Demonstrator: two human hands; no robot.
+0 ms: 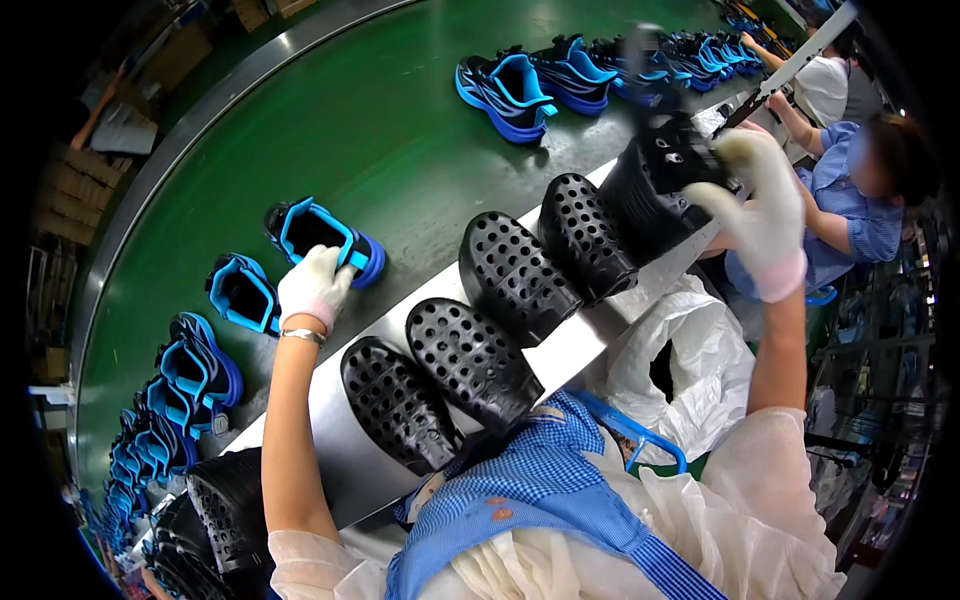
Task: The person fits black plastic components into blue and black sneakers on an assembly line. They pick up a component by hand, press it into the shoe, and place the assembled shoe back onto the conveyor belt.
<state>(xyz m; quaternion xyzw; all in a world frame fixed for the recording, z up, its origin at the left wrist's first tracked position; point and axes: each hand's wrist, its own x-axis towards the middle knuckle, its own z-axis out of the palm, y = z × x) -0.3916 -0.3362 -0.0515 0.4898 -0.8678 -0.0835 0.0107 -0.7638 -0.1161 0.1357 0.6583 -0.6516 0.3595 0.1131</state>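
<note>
My left hand point(315, 285), in a white glove, pinches the heel of a black and blue sneaker point(368, 258) on the green belt. Another sneaker point(243, 292) sits just left of it. My right hand point(755, 205), also gloved, is raised at the right. Its thumb and fingers curl around the edge of a blurred dark piece point(672, 150), whose kind I cannot make out. Between my hands, several black perforated plastic shoe forms point(470, 355) stand along the metal ledge point(590, 335).
More sneakers point(505, 90) line the belt's point(400, 130) far right, and others point(165, 400) bunch at the left. Black forms point(225, 510) sit at lower left. A white plastic bag point(690, 385) hangs by the ledge. A co-worker in a blue shirt point(870, 210) works at the right.
</note>
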